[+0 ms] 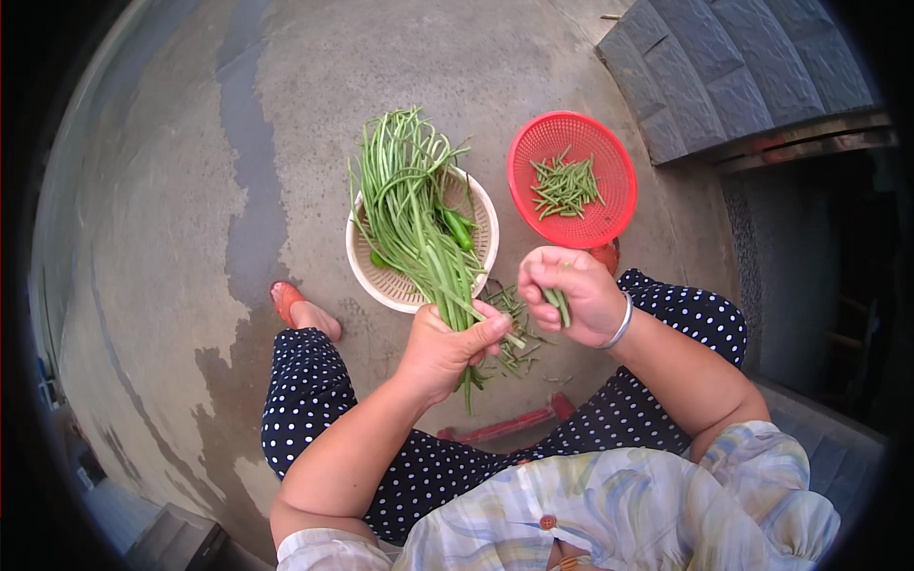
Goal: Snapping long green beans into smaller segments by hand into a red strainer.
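Note:
My left hand [450,346] is closed around a bundle of long green beans [421,235], whose far part drapes over a cream plastic basket [385,296]. One bean sticks out past my left thumb towards the right. Green peppers [457,228] lie in that basket, partly under the beans. My right hand [571,292], with a bangle at the wrist, holds a few short bean pieces [557,303] in curled fingers. Just beyond it is a red plastic colander [514,171] with a heap of cut bean pieces [568,187].
Bean scraps [518,342] are scattered on the concrete floor [321,143] between my feet. A red bar-like object [500,428] lies near my lap. Grey blocks [714,71] and an edge stand at the upper right. Wet patches mark the floor at left.

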A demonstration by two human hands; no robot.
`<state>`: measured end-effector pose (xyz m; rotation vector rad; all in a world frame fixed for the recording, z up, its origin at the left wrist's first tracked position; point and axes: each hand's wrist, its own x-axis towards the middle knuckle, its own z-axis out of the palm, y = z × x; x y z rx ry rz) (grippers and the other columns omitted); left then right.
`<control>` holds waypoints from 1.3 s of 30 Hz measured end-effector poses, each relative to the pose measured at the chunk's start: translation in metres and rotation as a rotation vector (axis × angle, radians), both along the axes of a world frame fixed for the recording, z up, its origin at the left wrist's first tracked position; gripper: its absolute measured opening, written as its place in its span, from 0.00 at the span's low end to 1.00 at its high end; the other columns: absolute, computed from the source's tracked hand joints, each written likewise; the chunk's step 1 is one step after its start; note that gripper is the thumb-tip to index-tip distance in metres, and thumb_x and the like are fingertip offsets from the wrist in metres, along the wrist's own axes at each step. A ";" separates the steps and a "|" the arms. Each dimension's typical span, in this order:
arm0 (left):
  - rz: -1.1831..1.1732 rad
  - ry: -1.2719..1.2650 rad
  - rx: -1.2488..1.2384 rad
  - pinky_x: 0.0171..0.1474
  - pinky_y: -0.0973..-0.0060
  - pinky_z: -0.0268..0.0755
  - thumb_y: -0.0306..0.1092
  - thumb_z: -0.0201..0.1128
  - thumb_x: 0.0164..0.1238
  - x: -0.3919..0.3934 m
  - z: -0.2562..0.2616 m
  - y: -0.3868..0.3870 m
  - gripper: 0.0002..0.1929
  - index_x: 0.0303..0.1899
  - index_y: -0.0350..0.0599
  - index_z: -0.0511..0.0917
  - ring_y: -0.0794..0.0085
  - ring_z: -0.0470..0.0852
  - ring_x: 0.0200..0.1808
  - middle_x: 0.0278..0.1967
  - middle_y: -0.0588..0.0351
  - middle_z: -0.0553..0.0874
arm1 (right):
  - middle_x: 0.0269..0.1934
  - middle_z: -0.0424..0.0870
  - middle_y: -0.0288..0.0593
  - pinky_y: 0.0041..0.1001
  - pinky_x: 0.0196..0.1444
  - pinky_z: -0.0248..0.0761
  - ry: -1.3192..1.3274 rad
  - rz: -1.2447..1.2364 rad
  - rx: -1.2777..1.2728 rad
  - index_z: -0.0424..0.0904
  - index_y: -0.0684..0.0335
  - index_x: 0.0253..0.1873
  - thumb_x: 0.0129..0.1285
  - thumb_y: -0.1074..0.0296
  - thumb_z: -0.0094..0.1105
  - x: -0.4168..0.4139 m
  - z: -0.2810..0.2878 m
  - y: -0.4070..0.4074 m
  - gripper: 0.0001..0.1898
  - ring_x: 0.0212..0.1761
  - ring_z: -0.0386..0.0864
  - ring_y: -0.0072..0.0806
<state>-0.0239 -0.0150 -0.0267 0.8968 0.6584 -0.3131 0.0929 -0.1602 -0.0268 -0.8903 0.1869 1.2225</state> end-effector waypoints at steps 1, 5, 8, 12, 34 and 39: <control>-0.001 0.001 -0.001 0.20 0.88 0.61 0.30 0.65 0.54 0.000 0.000 -0.001 0.07 0.30 0.42 0.75 0.82 0.73 0.21 0.25 0.59 0.79 | 0.20 0.64 0.32 0.16 0.15 0.54 -0.043 0.135 -0.003 0.71 0.65 0.37 0.63 0.66 0.49 0.000 0.002 0.000 0.08 0.14 0.60 0.16; -0.099 -0.021 0.078 0.20 0.88 0.62 0.29 0.68 0.51 -0.001 -0.003 -0.005 0.08 0.29 0.42 0.76 0.84 0.72 0.18 0.21 0.63 0.77 | 0.21 0.71 0.31 0.13 0.16 0.54 -0.350 0.256 -0.104 0.74 0.67 0.40 0.60 0.67 0.56 -0.008 0.014 0.006 0.09 0.15 0.61 0.12; -0.135 -0.089 0.121 0.21 0.87 0.63 0.28 0.69 0.49 0.000 0.000 -0.009 0.09 0.29 0.42 0.76 0.85 0.71 0.18 0.21 0.65 0.77 | 0.21 0.72 0.31 0.13 0.16 0.53 -0.414 0.273 -0.124 0.74 0.68 0.39 0.58 0.67 0.59 -0.011 0.008 0.006 0.10 0.15 0.62 0.11; -0.301 -0.109 0.164 0.28 0.84 0.69 0.26 0.69 0.48 -0.002 -0.002 -0.007 0.10 0.32 0.39 0.78 0.84 0.76 0.26 0.25 0.65 0.79 | 0.17 0.69 0.30 0.14 0.14 0.52 -0.243 0.263 -0.222 0.74 0.67 0.37 0.58 0.69 0.58 -0.009 0.002 0.003 0.08 0.14 0.61 0.12; -0.147 -0.246 0.254 0.25 0.85 0.63 0.30 0.61 0.59 -0.008 -0.005 -0.007 0.06 0.32 0.38 0.78 0.83 0.71 0.22 0.23 0.64 0.77 | 0.17 0.64 0.31 0.16 0.15 0.53 -0.061 0.085 -0.075 0.71 0.66 0.36 0.63 0.68 0.49 -0.002 -0.004 -0.004 0.07 0.13 0.58 0.15; -0.268 -0.491 0.397 0.29 0.83 0.65 0.28 0.60 0.59 -0.004 0.003 -0.006 0.04 0.30 0.38 0.78 0.83 0.71 0.25 0.23 0.64 0.78 | 0.17 0.63 0.30 0.18 0.12 0.49 0.164 0.198 -0.176 0.70 0.61 0.32 0.61 0.68 0.51 -0.011 -0.013 -0.006 0.06 0.12 0.58 0.15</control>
